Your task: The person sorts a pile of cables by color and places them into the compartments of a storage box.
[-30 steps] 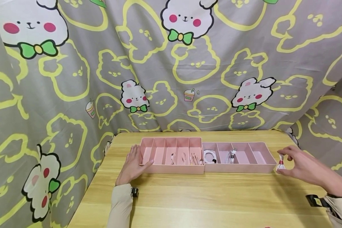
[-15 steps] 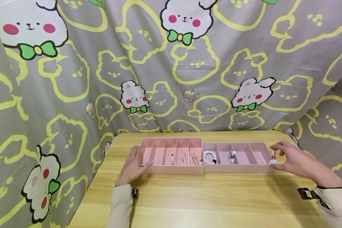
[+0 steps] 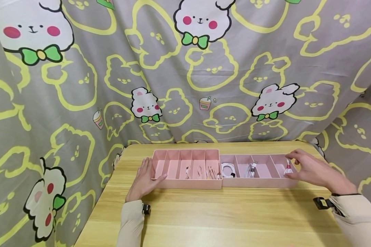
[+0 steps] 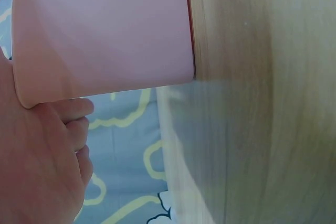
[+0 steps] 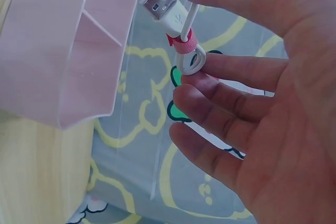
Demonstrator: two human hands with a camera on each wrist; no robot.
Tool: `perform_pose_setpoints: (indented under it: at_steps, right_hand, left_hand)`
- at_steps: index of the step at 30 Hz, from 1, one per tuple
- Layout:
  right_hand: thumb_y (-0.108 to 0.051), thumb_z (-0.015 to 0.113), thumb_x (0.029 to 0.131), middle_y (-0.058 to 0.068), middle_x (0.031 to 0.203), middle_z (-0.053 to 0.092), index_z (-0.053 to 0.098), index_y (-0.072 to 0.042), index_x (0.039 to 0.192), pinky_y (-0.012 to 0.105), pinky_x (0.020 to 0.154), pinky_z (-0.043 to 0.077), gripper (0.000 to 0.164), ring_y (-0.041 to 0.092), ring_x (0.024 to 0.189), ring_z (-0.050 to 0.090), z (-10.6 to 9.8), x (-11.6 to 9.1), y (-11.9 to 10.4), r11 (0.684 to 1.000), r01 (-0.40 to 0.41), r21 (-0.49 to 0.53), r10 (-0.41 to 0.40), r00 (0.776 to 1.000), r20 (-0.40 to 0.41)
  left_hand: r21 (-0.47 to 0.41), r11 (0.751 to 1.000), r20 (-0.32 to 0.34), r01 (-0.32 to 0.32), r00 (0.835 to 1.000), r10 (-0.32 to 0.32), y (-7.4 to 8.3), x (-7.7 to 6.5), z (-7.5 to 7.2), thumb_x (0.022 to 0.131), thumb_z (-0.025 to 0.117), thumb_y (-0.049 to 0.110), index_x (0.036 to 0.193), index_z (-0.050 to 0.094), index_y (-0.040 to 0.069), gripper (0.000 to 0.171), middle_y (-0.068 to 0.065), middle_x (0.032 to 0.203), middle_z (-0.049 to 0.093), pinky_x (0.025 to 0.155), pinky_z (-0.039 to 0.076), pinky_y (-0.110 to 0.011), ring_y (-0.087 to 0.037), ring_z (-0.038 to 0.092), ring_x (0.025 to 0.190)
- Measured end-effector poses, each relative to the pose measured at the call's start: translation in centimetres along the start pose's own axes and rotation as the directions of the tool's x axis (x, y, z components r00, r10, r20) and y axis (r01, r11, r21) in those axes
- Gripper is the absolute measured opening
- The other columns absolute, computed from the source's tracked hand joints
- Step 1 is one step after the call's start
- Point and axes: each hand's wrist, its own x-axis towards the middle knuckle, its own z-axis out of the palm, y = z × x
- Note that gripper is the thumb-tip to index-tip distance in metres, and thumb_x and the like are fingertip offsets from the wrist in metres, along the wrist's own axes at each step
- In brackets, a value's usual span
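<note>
My right hand (image 3: pixel 315 168) pinches a coiled white USB cable (image 3: pixel 288 167) between thumb and fingers, over the right end compartment of the lilac divided box (image 3: pixel 259 183). In the right wrist view the cable's metal USB plug (image 5: pixel 160 1) points up, and a red tie (image 5: pixel 184 43) binds the coil. The ring and little fingers stay clear of it. At the far left, my left hand (image 3: pixel 143 180) rests on the corner of the pink divided box (image 3: pixel 188 184), thumb across the front rim. Its other fingers (image 4: pixel 73 111) lie along the end wall in the left wrist view.
The boxes stand end to end on a wooden table (image 3: pixel 222 209). Small bundled cables (image 3: pixel 199 172) sit in the pink box's right compartments. A white coil (image 3: pixel 228 169) and another tied cable (image 3: pixel 251 169) fill the lilac box's left compartments. A patterned curtain (image 3: pixel 173 75) hangs behind.
My right hand has carried the cable leftward from beside the lilac box to over its right end compartment. The left hand and both boxes have stayed put.
</note>
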Motion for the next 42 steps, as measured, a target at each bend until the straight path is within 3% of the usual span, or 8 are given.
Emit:
perform_pose_setpoints:
  at_steps: [19,42]
  right_hand:
    - [-0.032,0.093,0.071,0.02,0.11,0.067,0.068,0.011,0.118,0.043,0.079,0.055,0.068,0.026,0.093,0.065,2.0,2.1,-0.2,0.998,0.06,0.018,-0.06,0.998,-0.016]
    - [-0.031,0.093,0.069,0.022,0.11,0.066,0.067,0.014,0.119,0.045,0.08,0.056,0.072,0.027,0.092,0.065,3.7,3.3,0.0,0.995,0.074,0.059,-0.075,0.997,0.013]
  left_hand:
    - [-0.007,1.0,0.009,0.01,1.0,-0.01,0.0,0.0,0.1,0.093,0.055,0.073,0.164,0.009,-0.003,0.114,-0.025,0.173,0.009,0.13,0.012,-0.063,-0.04,0.002,0.163]
    - [-0.008,1.0,0.027,0.016,1.0,-0.016,0.1,0.0,-0.1,0.093,0.055,0.072,0.165,0.006,-0.002,0.114,-0.023,0.174,0.005,0.131,0.01,-0.062,-0.038,0.0,0.163]
